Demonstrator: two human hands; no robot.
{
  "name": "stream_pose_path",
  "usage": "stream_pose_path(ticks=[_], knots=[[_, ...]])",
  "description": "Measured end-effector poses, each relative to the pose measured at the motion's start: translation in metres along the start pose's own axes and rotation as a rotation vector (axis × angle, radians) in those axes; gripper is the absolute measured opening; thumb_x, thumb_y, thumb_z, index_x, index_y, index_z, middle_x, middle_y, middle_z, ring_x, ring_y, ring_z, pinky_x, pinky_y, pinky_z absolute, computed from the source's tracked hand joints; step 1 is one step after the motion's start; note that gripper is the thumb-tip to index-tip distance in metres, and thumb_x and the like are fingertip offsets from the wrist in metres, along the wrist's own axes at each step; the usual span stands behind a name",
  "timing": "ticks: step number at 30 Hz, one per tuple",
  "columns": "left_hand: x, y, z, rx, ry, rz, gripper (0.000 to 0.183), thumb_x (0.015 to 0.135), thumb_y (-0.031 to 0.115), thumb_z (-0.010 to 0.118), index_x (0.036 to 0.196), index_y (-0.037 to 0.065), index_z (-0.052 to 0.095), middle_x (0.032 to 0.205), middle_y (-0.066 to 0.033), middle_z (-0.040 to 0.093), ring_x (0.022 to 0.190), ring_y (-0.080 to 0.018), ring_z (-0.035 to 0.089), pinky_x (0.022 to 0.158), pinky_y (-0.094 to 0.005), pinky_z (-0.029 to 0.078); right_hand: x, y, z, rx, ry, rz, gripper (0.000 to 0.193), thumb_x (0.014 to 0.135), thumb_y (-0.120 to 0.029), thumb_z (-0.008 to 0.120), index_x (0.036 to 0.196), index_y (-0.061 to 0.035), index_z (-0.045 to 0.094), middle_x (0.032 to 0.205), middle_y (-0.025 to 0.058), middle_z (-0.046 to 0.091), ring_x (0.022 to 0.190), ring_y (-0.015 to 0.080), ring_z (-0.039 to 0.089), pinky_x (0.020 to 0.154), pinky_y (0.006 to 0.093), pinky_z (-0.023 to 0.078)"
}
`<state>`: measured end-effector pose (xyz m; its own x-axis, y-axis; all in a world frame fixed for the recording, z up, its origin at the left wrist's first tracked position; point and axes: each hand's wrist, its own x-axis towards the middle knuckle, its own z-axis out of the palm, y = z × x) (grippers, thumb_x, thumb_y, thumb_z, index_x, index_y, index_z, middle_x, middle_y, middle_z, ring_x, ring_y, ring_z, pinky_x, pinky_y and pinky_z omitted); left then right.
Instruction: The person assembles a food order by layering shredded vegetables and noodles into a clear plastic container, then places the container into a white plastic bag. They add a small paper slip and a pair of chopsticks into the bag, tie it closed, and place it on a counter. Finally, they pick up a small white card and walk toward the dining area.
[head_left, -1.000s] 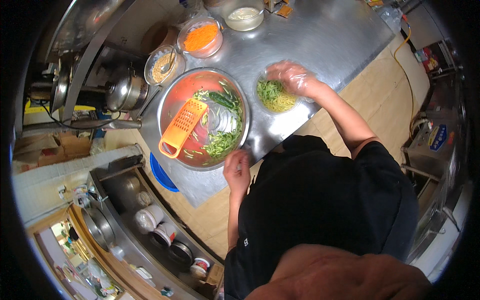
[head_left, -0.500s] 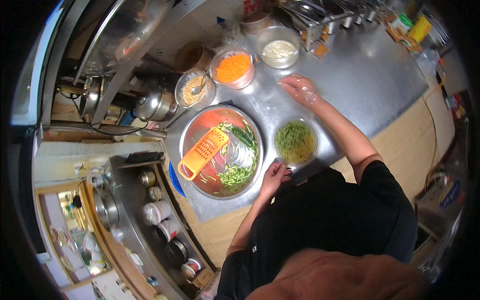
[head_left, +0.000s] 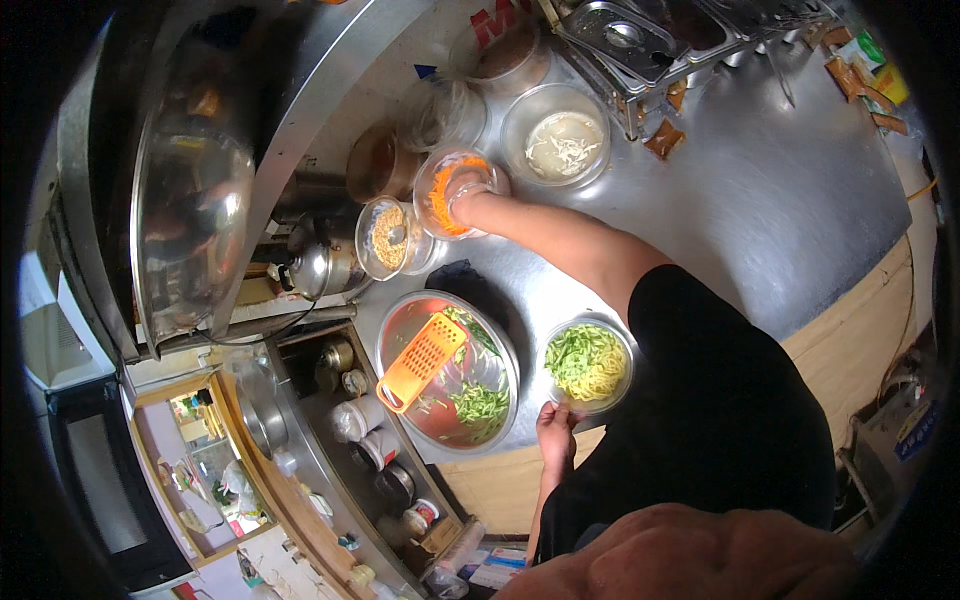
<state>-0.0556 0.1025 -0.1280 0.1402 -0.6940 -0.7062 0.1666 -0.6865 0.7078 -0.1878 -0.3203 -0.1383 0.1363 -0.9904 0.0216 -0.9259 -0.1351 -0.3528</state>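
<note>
Shredded carrot [head_left: 441,205], around right fingers [head_left: 464,184], left fingers [head_left: 556,409] at noodle bowl [head_left: 604,406], both grips unclear

Two hands: one right hand [head_left: 467,188], one left hand [head_left: 555,420]. Four clear bowls of food: one carrot bowl [head_left: 421,180] around the right fingers, one nut bowl [head_left: 366,245] just left of them, one white-shred bowl [head_left: 525,120] to their right, one noodle bowl [head_left: 592,407] at the left fingers. Left of the left fingers, one basin [head_left: 430,430] with one grater [head_left: 425,355] inside. Well left of the right fingers, one lidded pot [head_left: 318,268].
</note>
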Motion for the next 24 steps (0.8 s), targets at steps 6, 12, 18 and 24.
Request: stream_pose_path(ticks=[6,12,18,24], knots=[[-0.001,0.003,0.012,-0.069,0.038,0.001,0.011,0.092,0.011,0.055,0.083,0.005,0.058,0.076,-0.0038,0.061,0.064,-0.0131,0.058,0.062,-0.0311,0.055,0.019,0.035,0.010,0.037,0.049,-0.082,0.035,0.086,-0.024,0.045,0.105,-0.0053,0.067,0.109,0.0133,0.065,0.099,0.0271,0.063,0.085,0.0350,0.049],[0.007,0.020,0.036,-0.156,0.067,0.011,0.017,0.092,0.009,0.055,0.075,0.007,0.055,0.076,-0.0033,0.061,0.061,-0.0110,0.057,0.062,-0.0301,0.056,0.015,0.038,-0.019,0.198,-0.125,-0.099,0.029,0.076,-0.018,0.058,0.101,-0.0073,0.068,0.107,0.0159,0.065,0.101,0.0274,0.062,0.088,0.0346,0.048],[0.023,0.018,0.040,-0.187,0.085,0.033,0.009,0.092,0.009,0.056,0.084,0.005,0.057,0.073,-0.0025,0.058,0.063,-0.0143,0.060,0.063,-0.0305,0.055,0.008,0.041,-0.004,-0.138,0.194,-0.416,0.023,0.085,-0.016,0.046,0.091,-0.0083,0.067,0.099,0.0080,0.067,0.094,0.0222,0.063,0.081,0.0357,0.049],[0.026,0.005,0.032,-0.283,0.029,0.031,0.017,0.092,0.017,0.059,0.083,0.003,0.057,0.076,-0.0060,0.060,0.066,-0.0162,0.061,0.067,-0.0315,0.056,0.016,0.061,0.002,-0.009,0.200,-0.374,0.021,0.085,-0.019,0.052,0.095,-0.0062,0.066,0.098,0.0070,0.067,0.088,0.0199,0.064,0.077,0.0319,0.050]])
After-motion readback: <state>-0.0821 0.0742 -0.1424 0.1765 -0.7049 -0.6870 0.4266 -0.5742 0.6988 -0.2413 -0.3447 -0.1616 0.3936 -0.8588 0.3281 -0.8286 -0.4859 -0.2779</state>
